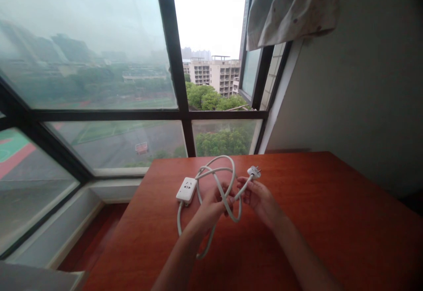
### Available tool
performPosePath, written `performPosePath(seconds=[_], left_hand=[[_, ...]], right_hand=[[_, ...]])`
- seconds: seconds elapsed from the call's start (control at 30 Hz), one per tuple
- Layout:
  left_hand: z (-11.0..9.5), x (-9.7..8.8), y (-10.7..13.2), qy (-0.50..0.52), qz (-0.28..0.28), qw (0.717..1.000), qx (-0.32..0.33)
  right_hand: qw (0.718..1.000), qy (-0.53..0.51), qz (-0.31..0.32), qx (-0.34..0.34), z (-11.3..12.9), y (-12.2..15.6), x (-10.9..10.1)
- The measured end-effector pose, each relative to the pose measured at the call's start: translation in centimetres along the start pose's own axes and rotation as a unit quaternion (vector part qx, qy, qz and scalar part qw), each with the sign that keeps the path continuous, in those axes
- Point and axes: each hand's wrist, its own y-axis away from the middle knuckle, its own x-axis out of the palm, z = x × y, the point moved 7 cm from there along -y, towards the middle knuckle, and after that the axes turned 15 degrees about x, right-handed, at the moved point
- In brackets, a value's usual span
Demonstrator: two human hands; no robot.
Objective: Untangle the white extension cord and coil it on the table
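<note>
A white extension cord (233, 167) loops above the wooden table, its cable tangled around my left hand (214, 200). That hand is closed on the looped cable, with some fingers hidden behind it. My right hand (261, 198) pinches the cable just below the white plug (254, 172), whose metal prongs point up and to the right. Left of my hands is the white socket box (187, 190) at the cord's other end, its socket holes facing up. From its lower end the cable runs down and passes behind my left forearm.
The reddish-brown table (313, 194) reaches back to the window. A dark window frame (132, 115) stands behind it, with one pane (253, 71) swung outward. A spotted curtain (294, 9) hangs at upper right, beside a plain wall (357, 84).
</note>
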Motion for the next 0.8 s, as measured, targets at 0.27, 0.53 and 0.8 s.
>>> performPosePath(seconds=[0.27, 0.53, 0.8], left_hand=[[-0.7, -0.5, -0.1, -0.011, -0.028, 0.999, 0.015], [-1.8, 0.2, -0.5, 0.014, -0.04, 0.997, 0.069], [-3.4, -0.9, -0.4, -0.048, -0.109, 0.986, 0.115]], right_hand=[[0.983, 0.119, -0.084, -0.116, 2.0, 1.1, 0.1], [0.958, 0.264, 0.096, -0.055, 0.7, 1.8, 4.0], [0.904, 0.394, 0.044, -0.16, 2.1, 3.6, 4.8]])
